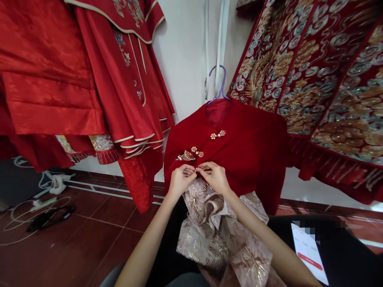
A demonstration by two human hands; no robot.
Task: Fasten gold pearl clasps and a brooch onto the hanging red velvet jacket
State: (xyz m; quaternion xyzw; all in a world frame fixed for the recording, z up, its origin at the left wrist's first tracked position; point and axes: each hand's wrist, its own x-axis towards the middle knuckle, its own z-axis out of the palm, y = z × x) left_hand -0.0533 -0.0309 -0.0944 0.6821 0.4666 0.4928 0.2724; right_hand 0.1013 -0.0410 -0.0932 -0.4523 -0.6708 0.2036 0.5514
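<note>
A dark red velvet jacket (248, 147) hangs on a purple hanger (220, 81) in front of me. Its front carries pearl-and-bead knot fastenings (218, 134) and a fan-shaped ornament (186, 156). My left hand (180, 180) and my right hand (216, 176) meet at the jacket's lower front edge, fingers pinched together on a small fastening there. A pale pink, gold-patterned brocade skirt (224, 235) lies bunched under my forearms.
Red satin robes (89, 79) hang at the left, and heavily embroidered red-and-gold garments (323, 71) at the right. White cables and a black object (44, 217) lie on the red tiled floor at the left. A phone (309, 253) with a lit screen rests at the lower right.
</note>
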